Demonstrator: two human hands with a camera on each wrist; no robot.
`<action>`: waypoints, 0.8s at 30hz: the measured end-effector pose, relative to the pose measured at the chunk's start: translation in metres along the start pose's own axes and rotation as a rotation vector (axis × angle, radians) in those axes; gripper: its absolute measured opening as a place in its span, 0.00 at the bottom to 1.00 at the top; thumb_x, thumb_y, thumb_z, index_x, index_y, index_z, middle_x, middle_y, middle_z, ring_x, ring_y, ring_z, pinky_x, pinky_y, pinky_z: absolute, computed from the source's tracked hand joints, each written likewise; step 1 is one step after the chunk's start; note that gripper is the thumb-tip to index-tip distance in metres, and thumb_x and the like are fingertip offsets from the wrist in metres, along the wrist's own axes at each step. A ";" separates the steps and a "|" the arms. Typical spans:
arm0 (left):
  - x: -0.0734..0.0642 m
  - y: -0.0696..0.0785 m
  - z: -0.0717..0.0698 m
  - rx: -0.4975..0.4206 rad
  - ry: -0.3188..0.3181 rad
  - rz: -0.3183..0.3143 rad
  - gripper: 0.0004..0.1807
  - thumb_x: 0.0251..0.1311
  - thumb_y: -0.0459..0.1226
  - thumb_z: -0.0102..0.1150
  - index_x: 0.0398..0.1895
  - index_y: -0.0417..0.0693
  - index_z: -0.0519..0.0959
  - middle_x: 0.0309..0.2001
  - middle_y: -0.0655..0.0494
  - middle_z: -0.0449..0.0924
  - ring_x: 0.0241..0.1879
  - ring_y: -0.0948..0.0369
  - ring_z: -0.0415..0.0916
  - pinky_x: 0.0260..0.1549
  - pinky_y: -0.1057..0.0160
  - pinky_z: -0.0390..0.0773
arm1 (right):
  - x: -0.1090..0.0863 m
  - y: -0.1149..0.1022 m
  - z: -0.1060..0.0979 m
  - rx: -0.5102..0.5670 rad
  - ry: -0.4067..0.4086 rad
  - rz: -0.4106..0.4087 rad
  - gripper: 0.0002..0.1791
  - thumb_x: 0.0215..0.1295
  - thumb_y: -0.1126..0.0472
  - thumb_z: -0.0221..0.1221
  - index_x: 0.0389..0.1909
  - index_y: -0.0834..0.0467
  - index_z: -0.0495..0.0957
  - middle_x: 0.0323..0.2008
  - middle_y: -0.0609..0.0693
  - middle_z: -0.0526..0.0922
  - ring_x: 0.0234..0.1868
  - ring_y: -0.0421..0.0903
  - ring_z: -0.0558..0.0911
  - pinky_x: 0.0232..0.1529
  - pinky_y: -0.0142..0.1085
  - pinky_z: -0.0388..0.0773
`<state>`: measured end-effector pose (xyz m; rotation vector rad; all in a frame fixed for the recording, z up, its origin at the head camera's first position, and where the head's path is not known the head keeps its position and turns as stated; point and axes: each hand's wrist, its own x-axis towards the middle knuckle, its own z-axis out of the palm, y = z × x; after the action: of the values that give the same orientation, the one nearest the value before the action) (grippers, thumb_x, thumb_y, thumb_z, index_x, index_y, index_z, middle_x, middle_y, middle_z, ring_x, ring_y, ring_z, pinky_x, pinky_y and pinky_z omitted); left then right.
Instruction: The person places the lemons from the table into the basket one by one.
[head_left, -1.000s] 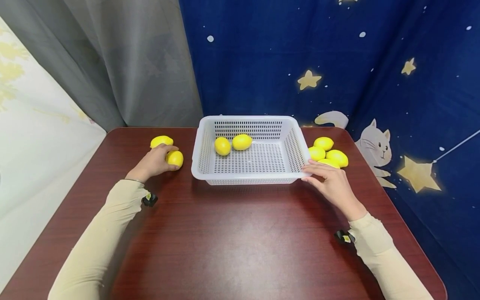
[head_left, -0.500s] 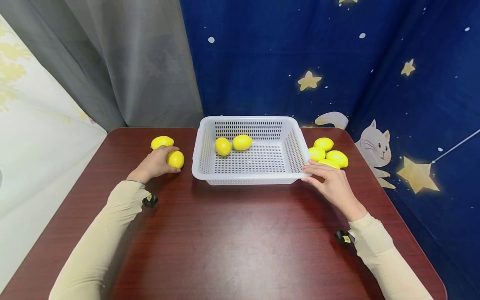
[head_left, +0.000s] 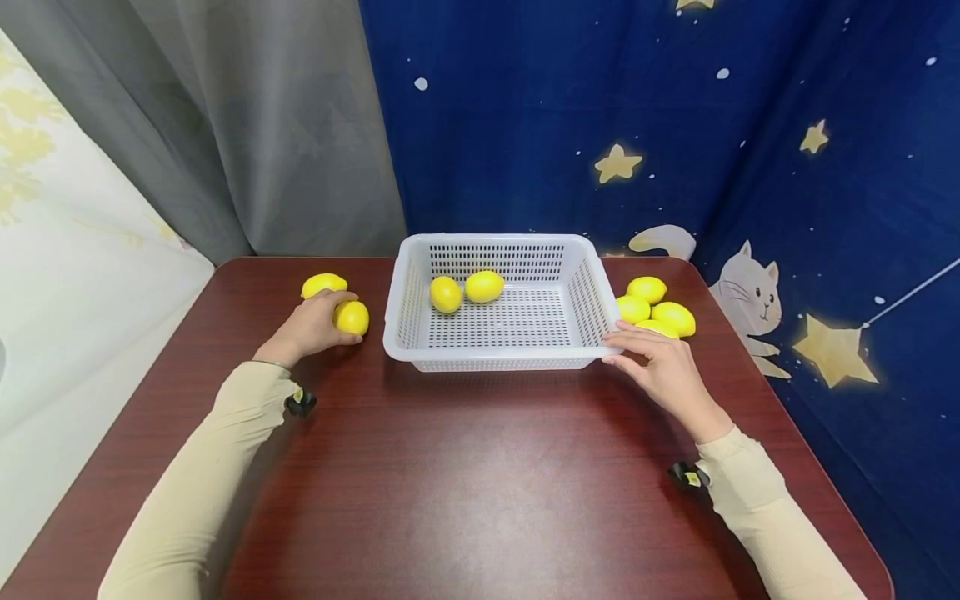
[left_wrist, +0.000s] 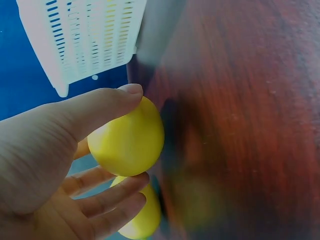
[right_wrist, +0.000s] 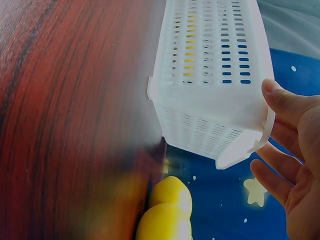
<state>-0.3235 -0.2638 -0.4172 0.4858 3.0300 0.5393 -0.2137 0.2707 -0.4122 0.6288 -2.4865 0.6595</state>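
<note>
My left hand [head_left: 309,327] grips a yellow lemon [head_left: 352,318] on the table, left of the basket. In the left wrist view the thumb lies over this lemon [left_wrist: 129,137] and the fingers curl under it. Behind that hand is a second lemon [head_left: 324,285], partly covered by it. With thumb and fingers, my right hand [head_left: 663,367] pinches the rim of the white plastic basket [head_left: 502,353] at its near right corner. Inside the basket, toward its left, lie two lemons, one upright-looking lemon [head_left: 446,294] and one sideways lemon [head_left: 484,286].
Several lemons [head_left: 673,318] sit in a cluster right of the basket, partly hidden by its rim and my right hand. The dark red wooden table [head_left: 480,483] reaches back to a grey curtain [head_left: 300,133] and a blue starry curtain [head_left: 510,117].
My left hand and its lemon have shifted very slightly to the right. The right hand and the basket look unmoved.
</note>
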 end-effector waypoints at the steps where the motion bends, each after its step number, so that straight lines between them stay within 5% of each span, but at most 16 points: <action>1: 0.000 0.001 -0.002 -0.001 0.007 0.002 0.40 0.48 0.42 0.74 0.65 0.36 0.70 0.60 0.34 0.74 0.56 0.41 0.71 0.58 0.38 0.72 | 0.000 0.000 0.000 0.001 -0.003 0.003 0.21 0.45 0.57 0.76 0.45 0.51 0.88 0.44 0.48 0.90 0.55 0.51 0.85 0.62 0.31 0.74; 11: 0.005 0.012 -0.032 -0.028 0.070 0.016 0.40 0.50 0.42 0.73 0.66 0.39 0.69 0.60 0.35 0.72 0.54 0.40 0.71 0.54 0.38 0.74 | 0.000 -0.001 -0.001 0.004 -0.024 0.030 0.22 0.46 0.58 0.76 0.46 0.51 0.87 0.46 0.48 0.90 0.57 0.50 0.84 0.60 0.45 0.75; 24: 0.006 0.016 -0.045 -0.051 0.080 0.003 0.40 0.51 0.43 0.73 0.67 0.42 0.69 0.59 0.37 0.72 0.52 0.42 0.71 0.54 0.40 0.75 | -0.001 -0.002 -0.001 0.005 -0.014 0.030 0.22 0.46 0.58 0.76 0.47 0.51 0.87 0.46 0.48 0.90 0.57 0.50 0.84 0.63 0.34 0.73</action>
<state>-0.3280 -0.2620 -0.3694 0.4778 3.0828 0.6496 -0.2122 0.2700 -0.4115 0.6016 -2.5128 0.6745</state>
